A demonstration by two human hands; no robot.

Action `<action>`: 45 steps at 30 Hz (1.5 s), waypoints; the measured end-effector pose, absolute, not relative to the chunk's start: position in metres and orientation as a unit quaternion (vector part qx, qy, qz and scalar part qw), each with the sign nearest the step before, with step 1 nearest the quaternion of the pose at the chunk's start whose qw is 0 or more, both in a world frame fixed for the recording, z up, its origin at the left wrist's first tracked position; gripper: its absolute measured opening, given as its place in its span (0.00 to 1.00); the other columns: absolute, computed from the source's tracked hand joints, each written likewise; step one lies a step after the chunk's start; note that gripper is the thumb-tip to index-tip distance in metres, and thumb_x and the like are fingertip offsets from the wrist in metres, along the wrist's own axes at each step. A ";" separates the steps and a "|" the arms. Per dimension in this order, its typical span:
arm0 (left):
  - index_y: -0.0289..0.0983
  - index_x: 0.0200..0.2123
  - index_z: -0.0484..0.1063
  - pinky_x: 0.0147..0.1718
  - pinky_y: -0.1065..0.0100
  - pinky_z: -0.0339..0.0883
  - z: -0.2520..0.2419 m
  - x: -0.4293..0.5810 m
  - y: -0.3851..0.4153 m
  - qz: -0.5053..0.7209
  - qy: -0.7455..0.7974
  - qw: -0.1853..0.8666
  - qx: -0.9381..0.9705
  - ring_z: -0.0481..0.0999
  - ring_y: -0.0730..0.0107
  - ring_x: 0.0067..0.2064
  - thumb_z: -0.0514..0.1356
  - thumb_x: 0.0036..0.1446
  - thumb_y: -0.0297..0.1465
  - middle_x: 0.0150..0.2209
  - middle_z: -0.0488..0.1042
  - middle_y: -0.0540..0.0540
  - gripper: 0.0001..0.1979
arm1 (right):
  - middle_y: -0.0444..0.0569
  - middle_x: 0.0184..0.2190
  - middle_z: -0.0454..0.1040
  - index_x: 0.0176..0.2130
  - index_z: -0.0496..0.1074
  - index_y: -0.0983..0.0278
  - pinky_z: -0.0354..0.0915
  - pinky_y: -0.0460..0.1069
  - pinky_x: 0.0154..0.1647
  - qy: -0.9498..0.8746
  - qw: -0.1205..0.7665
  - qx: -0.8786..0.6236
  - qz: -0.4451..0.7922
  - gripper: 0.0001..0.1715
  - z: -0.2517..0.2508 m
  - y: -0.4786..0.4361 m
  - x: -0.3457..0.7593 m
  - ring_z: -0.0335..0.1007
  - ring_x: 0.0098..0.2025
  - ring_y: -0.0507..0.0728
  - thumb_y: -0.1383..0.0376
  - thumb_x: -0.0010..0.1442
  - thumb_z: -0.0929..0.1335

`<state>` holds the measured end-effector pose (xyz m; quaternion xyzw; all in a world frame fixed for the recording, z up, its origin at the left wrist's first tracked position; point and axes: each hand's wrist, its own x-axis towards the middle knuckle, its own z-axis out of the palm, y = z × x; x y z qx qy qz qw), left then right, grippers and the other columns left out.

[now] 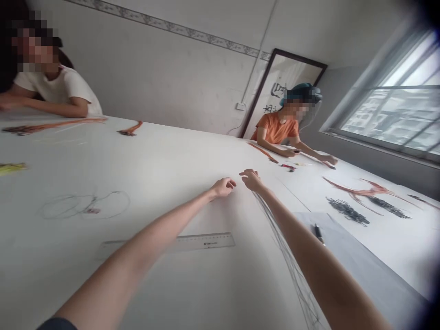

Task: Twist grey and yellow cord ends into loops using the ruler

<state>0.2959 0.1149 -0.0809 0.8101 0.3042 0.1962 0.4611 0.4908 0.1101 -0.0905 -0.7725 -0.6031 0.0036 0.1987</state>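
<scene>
Far left: Over at 10 o'clock, a co-worker leans folded forearms on the white surface, orange wires lying close by, a thin wire loop out at 9 o'clock.

Left hand: Here's the left hand, empty, fingers loosely curled, the forearm crossing a clear ruler.

Right hand: And the right hand, empty too, just apart from the left, with thin dark wires running from the wrist toward 5 o'clock.

Far right: A pen sits on a grey sheet at 4 o'clock, black wire bundles beyond it.

Room: A second co-worker works at 1 o'clock, a framed calligraphy scroll behind, a window at 2 o'clock.
</scene>
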 end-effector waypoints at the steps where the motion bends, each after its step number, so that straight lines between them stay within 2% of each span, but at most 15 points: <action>1: 0.34 0.46 0.67 0.43 0.58 0.69 -0.074 0.277 0.113 0.180 0.293 0.462 0.817 0.71 0.65 0.45 0.55 0.61 0.34 0.46 0.69 0.42 0.13 | 0.53 0.52 0.64 0.48 0.67 0.66 0.60 0.60 0.52 -0.616 0.204 -0.761 0.000 0.16 -0.092 0.110 0.481 0.62 0.53 0.60 0.62 0.62 0.64; 4: 0.33 0.41 0.70 0.43 0.60 0.68 -0.050 0.210 0.110 0.140 0.274 0.453 0.836 0.72 0.67 0.43 0.57 0.59 0.31 0.43 0.72 0.44 0.09 | 0.52 0.50 0.66 0.45 0.69 0.66 0.59 0.60 0.53 -0.665 0.217 -0.715 0.008 0.13 -0.099 0.112 0.442 0.61 0.53 0.59 0.62 0.61 0.64; 6: 0.34 0.37 0.72 0.40 0.65 0.67 -0.035 0.157 0.109 0.126 0.284 0.437 0.844 0.73 0.69 0.40 0.58 0.56 0.27 0.39 0.74 0.46 0.06 | 0.52 0.48 0.67 0.43 0.69 0.67 0.59 0.60 0.53 -0.697 0.226 -0.680 0.022 0.12 -0.104 0.114 0.407 0.62 0.52 0.59 0.62 0.61 0.64; 9: 0.38 0.33 0.73 0.35 0.71 0.65 -0.022 0.074 0.108 0.152 0.345 0.391 0.840 0.73 0.69 0.37 0.58 0.50 0.26 0.33 0.75 0.49 0.06 | 0.51 0.46 0.69 0.40 0.70 0.67 0.59 0.58 0.52 -0.736 0.243 -0.630 0.046 0.10 -0.109 0.116 0.346 0.63 0.51 0.58 0.63 0.61 0.64; 13: 0.36 0.35 0.70 0.32 0.70 0.65 -0.035 -0.025 0.106 0.259 0.464 0.319 0.784 0.73 0.69 0.33 0.53 0.51 0.29 0.31 0.74 0.47 0.09 | 0.50 0.43 0.70 0.40 0.70 0.68 0.62 0.57 0.50 -0.774 0.263 -0.570 0.078 0.10 -0.106 0.120 0.258 0.65 0.48 0.56 0.64 0.62 0.64; 17: 0.35 0.32 0.69 0.29 0.69 0.65 -0.064 -0.080 0.100 0.320 0.537 0.249 0.740 0.71 0.70 0.30 0.53 0.51 0.31 0.29 0.73 0.46 0.08 | 0.49 0.40 0.71 0.39 0.70 0.68 0.66 0.54 0.45 -0.815 0.246 -0.510 0.123 0.09 -0.096 0.124 0.183 0.68 0.43 0.54 0.64 0.62 0.64; 24: 0.34 0.32 0.70 0.34 0.68 0.66 -0.085 -0.076 0.100 0.338 0.510 0.159 0.775 0.70 0.71 0.33 0.53 0.54 0.28 0.35 0.72 0.47 0.07 | 0.49 0.38 0.71 0.39 0.70 0.68 0.67 0.52 0.41 -0.817 0.199 -0.520 0.152 0.11 -0.091 0.132 0.124 0.69 0.39 0.53 0.62 0.62 0.64; 30: 0.39 0.39 0.72 0.47 0.62 0.62 -0.102 -0.060 0.091 0.292 0.433 0.108 0.846 0.68 0.63 0.46 0.52 0.56 0.29 0.42 0.72 0.46 0.10 | 0.49 0.38 0.71 0.39 0.70 0.67 0.68 0.51 0.40 -0.799 0.179 -0.553 0.152 0.12 -0.099 0.137 0.117 0.69 0.38 0.52 0.61 0.62 0.64; 36: 0.40 0.38 0.72 0.48 0.59 0.59 -0.108 -0.061 0.087 0.251 0.426 0.085 0.865 0.70 0.64 0.45 0.50 0.59 0.28 0.43 0.73 0.47 0.11 | 0.49 0.40 0.71 0.42 0.69 0.67 0.68 0.51 0.40 -0.795 0.186 -0.559 0.142 0.13 -0.104 0.140 0.117 0.69 0.39 0.53 0.60 0.63 0.63; 45: 0.34 0.39 0.70 0.47 0.57 0.62 -0.107 -0.058 0.086 0.249 0.436 0.060 0.863 0.70 0.66 0.45 0.54 0.60 0.30 0.41 0.72 0.45 0.08 | 0.50 0.41 0.70 0.42 0.69 0.67 0.67 0.53 0.42 -0.789 0.203 -0.562 0.142 0.13 -0.103 0.134 0.118 0.68 0.40 0.54 0.61 0.62 0.63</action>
